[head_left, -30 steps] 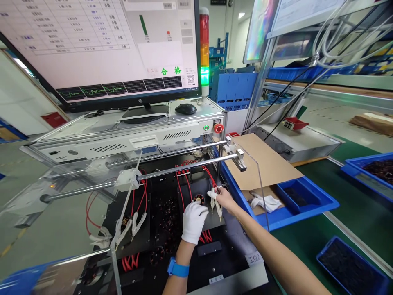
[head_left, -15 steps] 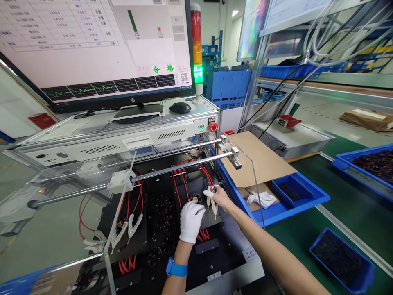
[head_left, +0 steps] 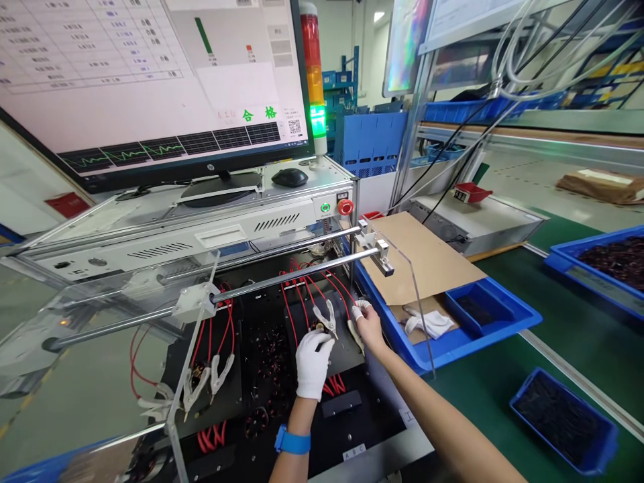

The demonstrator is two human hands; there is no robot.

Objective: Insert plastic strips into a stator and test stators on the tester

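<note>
My left hand point(head_left: 312, 362), in a white glove with a blue wristband, is closed on a small round motor on the black test fixture point(head_left: 347, 402). A white alligator clip point(head_left: 327, 318) on a red lead stands up just above its fingers. My right hand point(head_left: 368, 323), bare with white finger cots, pinches another white clip point(head_left: 355, 333) on a red wire beside the fixture's right edge.
A clear hinged guard point(head_left: 151, 295) on steel rods stands open over the fixture. More clips point(head_left: 201, 382) hang at the left. A monitor point(head_left: 151, 87) and a signal tower lit green point(head_left: 316, 121) stand behind. Blue bins point(head_left: 483, 315) and cardboard lie to the right.
One white clip has come off the motor and now stands up above my left hand. My right hand has shifted slightly right, still holding a clip. The camera has drifted right.
</note>
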